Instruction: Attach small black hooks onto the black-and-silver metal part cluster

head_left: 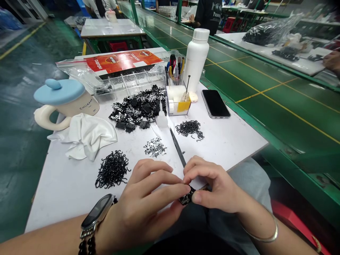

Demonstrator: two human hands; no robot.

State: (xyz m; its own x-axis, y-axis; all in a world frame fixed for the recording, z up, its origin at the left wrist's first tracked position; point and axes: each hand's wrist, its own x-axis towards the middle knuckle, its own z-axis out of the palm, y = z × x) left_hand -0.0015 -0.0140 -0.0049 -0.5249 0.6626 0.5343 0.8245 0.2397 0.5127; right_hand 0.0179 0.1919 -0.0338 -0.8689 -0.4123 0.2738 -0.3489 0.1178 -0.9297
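Observation:
Both of my hands meet at the near edge of the white table, around a small black part with metal bits [186, 197]. My left hand [148, 198] grips it from the left, fingers bent over its top. From the other side, the thumb and fingers of my right hand [212, 184] pinch it. Fingers hide much of the part. Just beyond them lie black tweezers [177, 147]. A pile of small silver pieces [155, 147] is past my left fingers, with curved black pieces [112, 169] to the left and thinner black hooks [190, 128] farther right.
A heap of black and metal parts [140, 108] covers the table's middle. Around it stand a blue-lidded mug [79, 102], white cloth [90, 134], small dropper bottle [162, 118], clear box [178, 106], white bottle [196, 56] and phone [215, 103]. Other people are at tables beyond.

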